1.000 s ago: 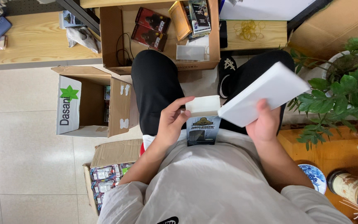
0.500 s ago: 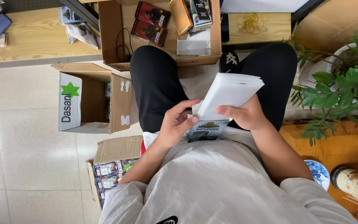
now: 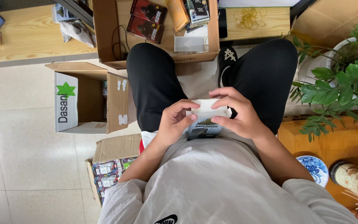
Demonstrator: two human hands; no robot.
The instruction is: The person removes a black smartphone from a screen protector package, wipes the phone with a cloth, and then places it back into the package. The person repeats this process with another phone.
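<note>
I sit with a small white box (image 3: 206, 111) held over my lap, its lid folded down. My left hand (image 3: 174, 123) grips its left side, thumb on the front. My right hand (image 3: 238, 114) covers its right side and top, fingers curled over the lid. Below the box, a printed packet (image 3: 203, 128) with a dark picture shows between my hands.
An open cardboard box (image 3: 104, 35) with red-black packets stands ahead on the floor. Another open carton (image 3: 85, 97) lies at my left, and a carton of packets (image 3: 112, 166) near my left elbow. A potted plant (image 3: 344, 79) and a wooden stand (image 3: 332, 141) are at the right.
My right hand brought the raised white lid down and closed it onto the box. Both hands now clasp the shut box low over my lap.
</note>
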